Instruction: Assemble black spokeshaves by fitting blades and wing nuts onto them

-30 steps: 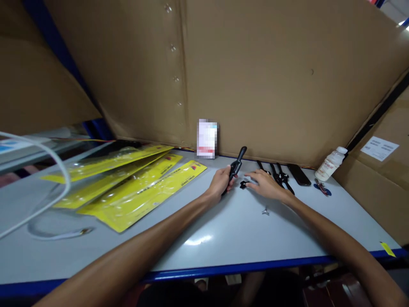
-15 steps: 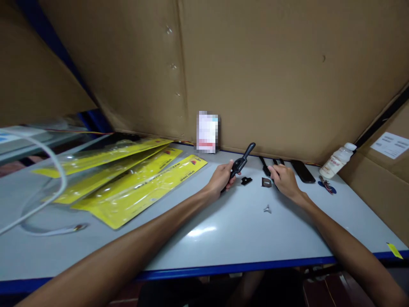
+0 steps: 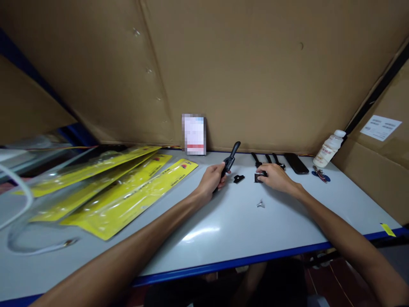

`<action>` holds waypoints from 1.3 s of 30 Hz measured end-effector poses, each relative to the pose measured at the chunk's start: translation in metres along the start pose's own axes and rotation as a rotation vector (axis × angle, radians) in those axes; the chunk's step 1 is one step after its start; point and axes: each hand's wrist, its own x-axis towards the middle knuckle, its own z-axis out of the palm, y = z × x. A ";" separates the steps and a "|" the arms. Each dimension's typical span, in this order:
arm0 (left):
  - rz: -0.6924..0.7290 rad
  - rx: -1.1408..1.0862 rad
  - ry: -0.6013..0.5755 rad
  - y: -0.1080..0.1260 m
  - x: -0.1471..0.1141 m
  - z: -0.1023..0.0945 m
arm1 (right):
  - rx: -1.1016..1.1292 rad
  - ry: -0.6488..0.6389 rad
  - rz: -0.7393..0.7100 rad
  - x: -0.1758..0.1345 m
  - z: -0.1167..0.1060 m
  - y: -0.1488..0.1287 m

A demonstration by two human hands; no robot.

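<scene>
My left hand is closed around a black spokeshave body, whose far handle points up and away from me. Fingers of my right hand pinch a small square metal blade on the table; the fingertips partly cover it. Between the two hands lies a small black cap plate. Nearer to me are small silver screws. Just behind my right hand, several black spokeshave handles rest side by side, their near parts partly hidden.
Yellow blister packs fan out over the left of the table, near a white cable. A lit phone-like screen leans at the back. On the right are a dark phone, a white bottle and a blue disc with wires.
My right hand has moved from beside the black handles onto the square blade. My left hand still grips the spokeshave body. The whole view has shifted slightly.
</scene>
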 end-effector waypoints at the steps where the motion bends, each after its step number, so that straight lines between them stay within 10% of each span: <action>1: 0.001 0.011 -0.001 0.000 -0.001 0.000 | 0.006 -0.014 -0.006 -0.001 0.000 -0.001; 26: 0.078 0.161 -0.027 -0.009 0.000 0.005 | 0.130 -0.190 0.013 0.002 0.010 -0.004; 39: 0.052 0.024 0.051 -0.004 0.003 0.004 | 0.043 -0.015 -0.003 -0.006 0.005 -0.020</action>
